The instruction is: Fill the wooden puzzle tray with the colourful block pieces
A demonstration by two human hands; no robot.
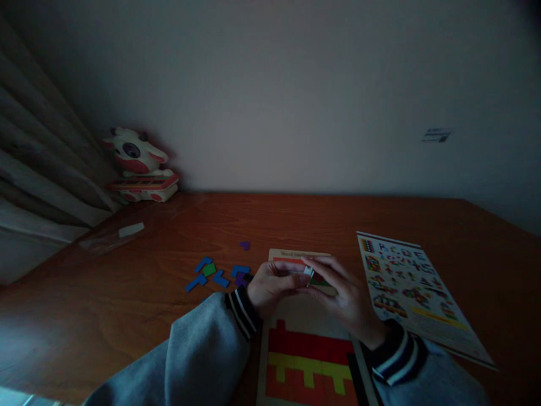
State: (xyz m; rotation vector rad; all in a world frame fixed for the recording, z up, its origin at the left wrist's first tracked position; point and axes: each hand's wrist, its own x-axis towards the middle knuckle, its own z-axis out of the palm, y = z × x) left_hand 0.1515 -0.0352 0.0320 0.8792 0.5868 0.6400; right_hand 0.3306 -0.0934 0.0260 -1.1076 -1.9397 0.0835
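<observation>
My left hand (274, 285) and my right hand (342, 293) meet over the upper part of a wooden puzzle board (302, 314). Their fingertips pinch a small white piece (309, 272) between them; its exact shape is mostly hidden. The board's near half holds red pieces (308, 345), yellow pieces (310, 365) and orange pieces (291, 390) fitted together, with a black strip (358, 379) on the right. Behind my hands, some red and green shows near the board's far end. A bare pale stretch lies in the middle of the board.
Left of the board lie several loose blue pieces (220, 278), a green piece (209, 269) and purple pieces (244, 246). A printed pattern sheet (406, 287) lies to the right. At the back left stand a cow-shaped toy keyboard (143, 186) and a clear plastic bag (105, 239).
</observation>
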